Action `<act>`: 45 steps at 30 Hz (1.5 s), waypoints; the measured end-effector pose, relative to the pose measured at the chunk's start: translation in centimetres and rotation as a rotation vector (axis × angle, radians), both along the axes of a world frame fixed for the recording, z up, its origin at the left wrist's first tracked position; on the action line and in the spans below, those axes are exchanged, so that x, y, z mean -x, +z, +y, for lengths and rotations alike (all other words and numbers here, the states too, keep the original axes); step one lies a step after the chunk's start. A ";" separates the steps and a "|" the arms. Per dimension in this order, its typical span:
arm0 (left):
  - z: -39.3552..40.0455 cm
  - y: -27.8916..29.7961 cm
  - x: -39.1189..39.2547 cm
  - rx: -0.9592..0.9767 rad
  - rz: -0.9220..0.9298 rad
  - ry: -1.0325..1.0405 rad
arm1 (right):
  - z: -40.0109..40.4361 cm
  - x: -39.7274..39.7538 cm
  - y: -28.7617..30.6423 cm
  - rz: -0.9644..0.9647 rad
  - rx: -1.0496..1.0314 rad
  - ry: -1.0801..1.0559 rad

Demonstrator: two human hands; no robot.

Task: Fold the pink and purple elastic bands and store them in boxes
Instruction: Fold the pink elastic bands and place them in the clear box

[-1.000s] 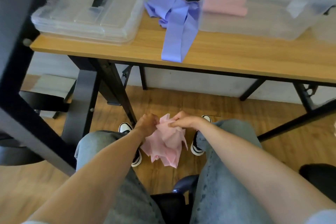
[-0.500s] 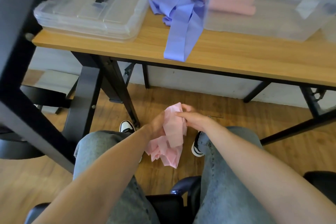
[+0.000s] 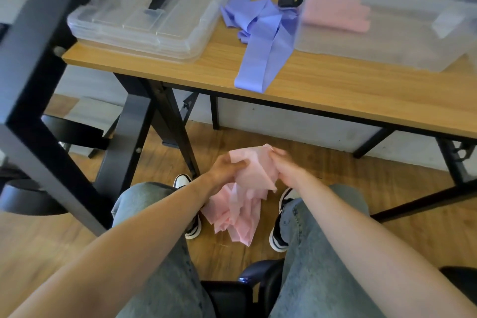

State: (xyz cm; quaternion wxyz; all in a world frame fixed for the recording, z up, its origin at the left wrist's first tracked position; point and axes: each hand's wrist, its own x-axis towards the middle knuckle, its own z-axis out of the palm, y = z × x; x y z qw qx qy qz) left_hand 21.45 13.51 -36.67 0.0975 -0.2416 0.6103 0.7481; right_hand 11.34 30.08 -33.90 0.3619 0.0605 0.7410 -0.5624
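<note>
Risk I note: left hand [image 3: 225,168] and right hand [image 3: 281,168] both pinch the crumpled pink band [image 3: 254,175] above the knees, so its loose tail may tangle and spoil the fold.

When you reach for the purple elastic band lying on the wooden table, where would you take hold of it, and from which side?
Probably the flat free end of the purple elastic band, taken from the table's near edge. That end lies smooth and single at the wooden table edge, while the far part is a tangled heap beside the clear plastic box.
</note>
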 end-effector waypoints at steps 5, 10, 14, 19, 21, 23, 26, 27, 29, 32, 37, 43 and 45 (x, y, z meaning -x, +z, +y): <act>-1.4 1.1 -0.4 0.110 0.000 0.112 | 1.4 0.0 0.3 -0.087 0.163 -0.085; -1.6 2.7 -1.4 0.085 0.067 0.272 | 1.8 -0.7 0.5 -0.110 0.321 0.033; -2.9 3.7 -1.9 -0.054 0.131 0.261 | 2.1 -0.5 1.8 -0.017 0.367 0.126; -3.2 3.8 -2.3 0.106 0.256 0.169 | 2.7 -0.3 3.2 0.231 0.200 0.101; -3.1 3.5 -2.4 0.206 0.252 0.198 | 2.9 -0.2 3.1 0.333 0.121 0.109; -3.0 3.3 -2.3 0.317 0.261 0.196 | 3.1 -0.2 2.9 0.433 0.053 0.118; -2.9 3.0 -2.6 0.418 0.284 0.179 | 3.4 -0.4 2.3 0.495 -0.002 0.118; -2.9 2.9 -2.7 0.454 0.299 0.163 | 3.4 -0.5 2.1 0.513 -0.012 0.126; -3.0 2.6 -2.8 0.495 0.323 0.124 | 3.6 -0.5 1.8 0.535 -0.021 0.119; -3.0 2.3 -2.9 0.571 0.314 0.048 | 3.8 -0.4 1.6 0.577 -0.060 0.098; -2.8 2.2 -3.3 0.739 0.338 0.041 | 3.4 -0.8 1.3 0.735 -0.235 0.203; -2.4 2.5 -3.5 0.787 0.332 0.067 | 3.5 -1.0 1.7 0.800 -0.254 0.191; -2.2 2.7 -3.5 0.710 0.295 0.102 | 3.5 -1.3 1.8 0.760 -0.216 0.199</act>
